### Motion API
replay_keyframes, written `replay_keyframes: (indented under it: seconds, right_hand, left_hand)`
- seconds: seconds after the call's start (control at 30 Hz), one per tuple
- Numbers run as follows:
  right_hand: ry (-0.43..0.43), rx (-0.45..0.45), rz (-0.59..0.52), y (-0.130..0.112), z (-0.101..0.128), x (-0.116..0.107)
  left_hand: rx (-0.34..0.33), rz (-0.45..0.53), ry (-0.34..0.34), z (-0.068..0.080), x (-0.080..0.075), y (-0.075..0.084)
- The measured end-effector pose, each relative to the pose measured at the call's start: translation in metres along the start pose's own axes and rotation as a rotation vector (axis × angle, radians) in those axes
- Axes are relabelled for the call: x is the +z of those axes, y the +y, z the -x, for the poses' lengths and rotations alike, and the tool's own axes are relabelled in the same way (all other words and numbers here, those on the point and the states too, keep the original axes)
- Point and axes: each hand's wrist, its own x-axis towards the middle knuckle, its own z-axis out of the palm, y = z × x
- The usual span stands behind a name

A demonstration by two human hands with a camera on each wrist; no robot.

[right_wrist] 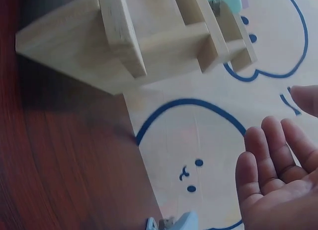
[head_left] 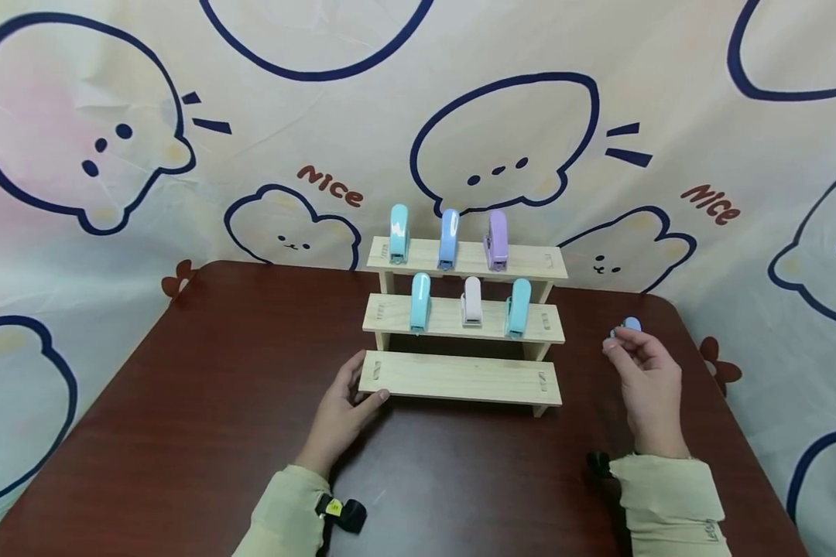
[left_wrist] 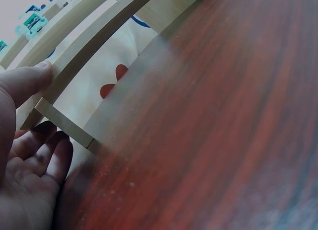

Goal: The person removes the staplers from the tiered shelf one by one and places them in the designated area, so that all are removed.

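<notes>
Six small staplers stood on the upper two steps of the wooden rack point(head_left: 460, 377) in the head view; the backdrop read "Nice". The left hand point(head_left: 341, 414) gripped the bottom step's left end. The right hand point(head_left: 644, 379), fingers loosely open, reached a blue stapler point(head_left: 628, 325), mostly hidden. The left wrist view showed the thumb point(left_wrist: 27, 78) on the step edge. The right wrist view showed open fingers point(right_wrist: 271, 163); the stapler point(right_wrist: 174, 222) was cut off below.
</notes>
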Motion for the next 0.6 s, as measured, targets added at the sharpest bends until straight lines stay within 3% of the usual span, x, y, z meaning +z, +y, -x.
replay_keyframes:
  seconds: [0.27,0.5,0.6]
  right_hand:
    - [-0.079,-0.078,0.172,-0.006,0.003,0.018]
    - [-0.103,-0.130,0.126,-0.014,0.005,0.037]
    - [-0.131,-0.150,0.099,-0.019,0.006,0.048]
  left_hand:
    - [-0.001,0.063,-0.016,-0.001,0.004,0.003]
    - [-0.006,0.053,-0.023,0.010,0.000,0.028]
    - [-0.002,0.051,-0.018,0.012,-0.003,0.030]
